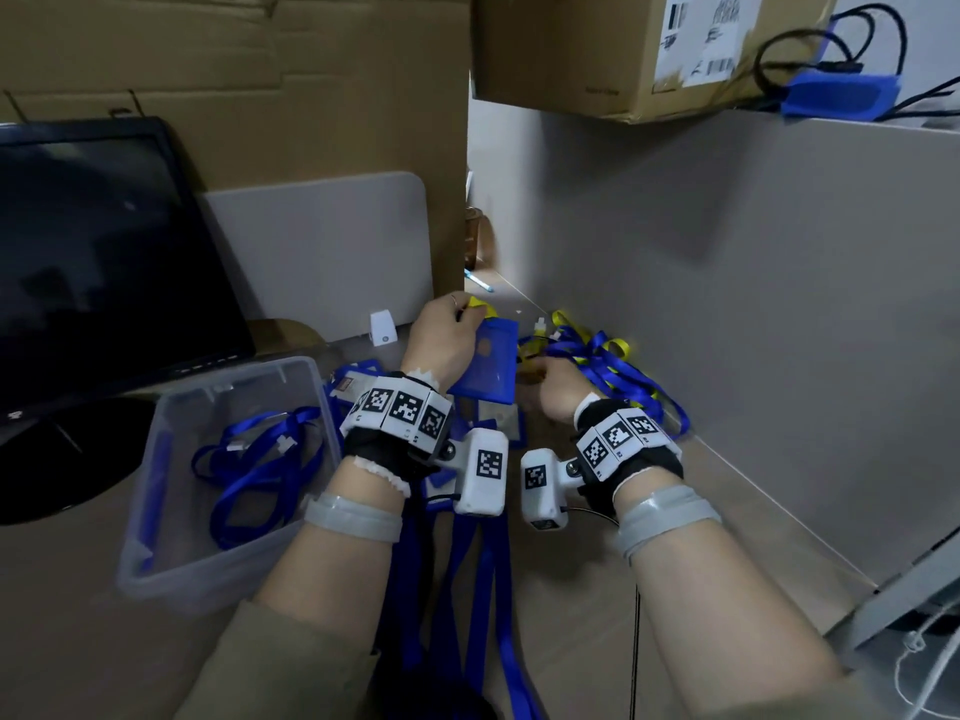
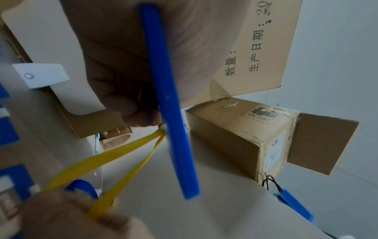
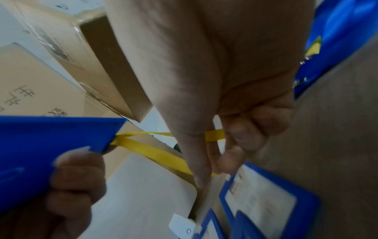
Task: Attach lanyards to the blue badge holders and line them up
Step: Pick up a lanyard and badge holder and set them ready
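Dim, cool indoor light fills the head view — soft and diffuse, with a broad shadow on the grey partition (image 1: 727,241) at 2 o'clock. Straight edges bow toward the corners. Both wrist views are brighter but blurred up close: the blue badge holder (image 2: 169,103) smears at 12 o'clock — the cardboard boxes (image 2: 245,134) behind stay sharper.

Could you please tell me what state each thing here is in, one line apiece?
blue badge holder: lifted off the desk, gripped by the left hand.
yellow strap: looped through the holder's top edge, pulled taut by the right hand.
clear bin: open, blue lanyards inside.
monitor: screen dark.
pile of lanyards: loose and tangled on the desk.
other badge holders: lying flat on the desk.
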`<state>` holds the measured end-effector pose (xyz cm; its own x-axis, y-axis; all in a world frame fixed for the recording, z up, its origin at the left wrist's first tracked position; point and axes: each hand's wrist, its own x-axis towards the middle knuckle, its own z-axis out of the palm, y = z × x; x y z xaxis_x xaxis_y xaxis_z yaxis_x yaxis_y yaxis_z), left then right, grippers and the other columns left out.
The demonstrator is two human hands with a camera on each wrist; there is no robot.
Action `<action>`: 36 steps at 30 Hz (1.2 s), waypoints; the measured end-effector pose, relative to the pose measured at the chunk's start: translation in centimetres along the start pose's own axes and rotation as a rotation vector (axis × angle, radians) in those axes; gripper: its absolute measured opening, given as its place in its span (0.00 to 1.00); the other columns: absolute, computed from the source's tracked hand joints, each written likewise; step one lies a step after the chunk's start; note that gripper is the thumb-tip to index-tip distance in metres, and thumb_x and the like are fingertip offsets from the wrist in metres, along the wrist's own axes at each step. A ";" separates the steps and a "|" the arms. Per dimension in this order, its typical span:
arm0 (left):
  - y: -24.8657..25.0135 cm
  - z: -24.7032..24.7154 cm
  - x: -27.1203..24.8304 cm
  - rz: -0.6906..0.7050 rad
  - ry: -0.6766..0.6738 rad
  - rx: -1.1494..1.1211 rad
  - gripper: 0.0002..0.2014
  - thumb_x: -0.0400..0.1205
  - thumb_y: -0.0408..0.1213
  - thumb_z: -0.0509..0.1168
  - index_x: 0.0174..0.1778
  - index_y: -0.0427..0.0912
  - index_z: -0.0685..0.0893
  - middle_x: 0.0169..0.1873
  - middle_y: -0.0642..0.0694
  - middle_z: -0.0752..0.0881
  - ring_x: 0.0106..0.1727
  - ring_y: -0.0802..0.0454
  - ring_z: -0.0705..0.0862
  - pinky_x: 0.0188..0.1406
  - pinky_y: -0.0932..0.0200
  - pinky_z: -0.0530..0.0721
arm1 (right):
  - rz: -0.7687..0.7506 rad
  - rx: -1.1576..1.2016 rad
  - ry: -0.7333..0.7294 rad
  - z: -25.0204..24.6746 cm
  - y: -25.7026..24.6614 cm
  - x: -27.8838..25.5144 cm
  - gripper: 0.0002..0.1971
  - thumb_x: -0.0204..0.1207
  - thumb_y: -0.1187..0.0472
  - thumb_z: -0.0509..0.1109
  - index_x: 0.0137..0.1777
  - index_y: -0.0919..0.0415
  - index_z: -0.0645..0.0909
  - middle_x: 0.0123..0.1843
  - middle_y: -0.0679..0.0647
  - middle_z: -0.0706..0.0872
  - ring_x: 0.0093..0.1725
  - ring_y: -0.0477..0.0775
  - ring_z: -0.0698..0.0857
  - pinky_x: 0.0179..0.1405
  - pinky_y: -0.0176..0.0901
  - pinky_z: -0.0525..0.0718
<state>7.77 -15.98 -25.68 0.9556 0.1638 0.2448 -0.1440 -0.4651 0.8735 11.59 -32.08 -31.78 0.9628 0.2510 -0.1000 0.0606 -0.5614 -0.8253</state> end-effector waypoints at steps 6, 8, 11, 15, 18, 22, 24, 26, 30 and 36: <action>-0.4 -2.7 -0.1 -0.026 0.046 0.003 0.12 0.88 0.39 0.59 0.44 0.41 0.84 0.33 0.46 0.85 0.39 0.43 0.84 0.45 0.45 0.83 | 0.052 0.246 0.108 3.0 0.6 1.0 0.26 0.76 0.63 0.78 0.72 0.63 0.75 0.51 0.57 0.88 0.40 0.60 0.89 0.34 0.53 0.87; -0.4 -3.1 -0.3 -0.024 0.023 0.006 0.12 0.87 0.40 0.59 0.41 0.43 0.84 0.34 0.46 0.84 0.41 0.41 0.84 0.45 0.43 0.84 | -0.009 0.287 0.111 3.2 -0.4 1.1 0.33 0.77 0.64 0.77 0.80 0.56 0.68 0.59 0.58 0.86 0.44 0.61 0.88 0.28 0.47 0.84; -0.2 -3.9 -0.7 -0.042 0.026 -0.007 0.15 0.87 0.39 0.60 0.34 0.50 0.82 0.33 0.47 0.84 0.39 0.43 0.83 0.42 0.50 0.82 | 0.015 0.135 -0.051 3.2 -2.0 1.1 0.12 0.81 0.61 0.72 0.63 0.61 0.83 0.39 0.59 0.87 0.24 0.49 0.77 0.16 0.34 0.71; -1.0 -6.1 -0.7 -0.055 0.083 0.023 0.13 0.87 0.40 0.59 0.37 0.47 0.81 0.34 0.44 0.83 0.40 0.42 0.82 0.42 0.50 0.80 | 0.104 -0.033 0.109 3.7 -1.7 2.0 0.10 0.76 0.60 0.72 0.49 0.67 0.89 0.46 0.65 0.91 0.43 0.63 0.88 0.38 0.46 0.81; -1.9 -7.3 -0.7 -0.096 0.078 0.039 0.11 0.88 0.39 0.59 0.42 0.41 0.83 0.38 0.39 0.84 0.40 0.42 0.83 0.41 0.52 0.79 | 0.191 -0.001 0.273 2.8 -1.7 1.4 0.13 0.77 0.58 0.71 0.53 0.67 0.88 0.54 0.65 0.89 0.56 0.68 0.86 0.45 0.44 0.77; -2.2 -7.1 -0.8 -0.107 0.041 0.099 0.14 0.89 0.37 0.59 0.38 0.45 0.82 0.33 0.44 0.83 0.35 0.46 0.81 0.30 0.60 0.76 | 0.056 0.126 0.388 1.5 -3.3 1.4 0.13 0.78 0.56 0.64 0.40 0.62 0.88 0.43 0.61 0.90 0.47 0.65 0.87 0.48 0.46 0.82; -2.2 -6.6 -0.9 -0.103 0.012 0.114 0.14 0.89 0.36 0.58 0.38 0.44 0.81 0.33 0.45 0.83 0.36 0.46 0.81 0.31 0.59 0.75 | -0.077 0.223 0.375 1.2 -5.1 1.1 0.19 0.83 0.58 0.63 0.30 0.56 0.83 0.30 0.53 0.85 0.34 0.57 0.83 0.41 0.47 0.81; -2.4 -6.1 -1.0 -0.094 0.001 0.113 0.13 0.89 0.36 0.58 0.40 0.40 0.81 0.35 0.42 0.84 0.39 0.43 0.82 0.38 0.55 0.76 | -0.209 0.230 0.378 0.5 -7.0 0.4 0.22 0.87 0.54 0.61 0.31 0.52 0.84 0.27 0.47 0.85 0.30 0.51 0.81 0.35 0.43 0.80; -2.6 -6.0 -1.2 -0.098 0.003 0.107 0.13 0.90 0.36 0.58 0.39 0.43 0.78 0.34 0.43 0.81 0.35 0.47 0.80 0.34 0.58 0.77 | -0.372 0.166 0.349 -1.1 -9.1 -0.5 0.19 0.86 0.51 0.63 0.41 0.56 0.92 0.26 0.42 0.83 0.30 0.46 0.77 0.33 0.39 0.75; -3.0 -7.6 -1.4 -0.101 0.132 0.145 0.20 0.90 0.36 0.57 0.29 0.48 0.71 0.23 0.50 0.75 0.23 0.57 0.75 0.23 0.58 0.68 | -0.159 0.108 0.386 -1.0 -8.0 -0.3 0.23 0.81 0.44 0.63 0.35 0.58 0.89 0.32 0.56 0.90 0.31 0.61 0.85 0.36 0.50 0.82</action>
<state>4.86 -8.20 -25.42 0.9202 0.3237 0.2202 -0.0018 -0.5590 0.8291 11.05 -28.48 -24.59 0.9728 0.0024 0.2317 0.2081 -0.4486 -0.8692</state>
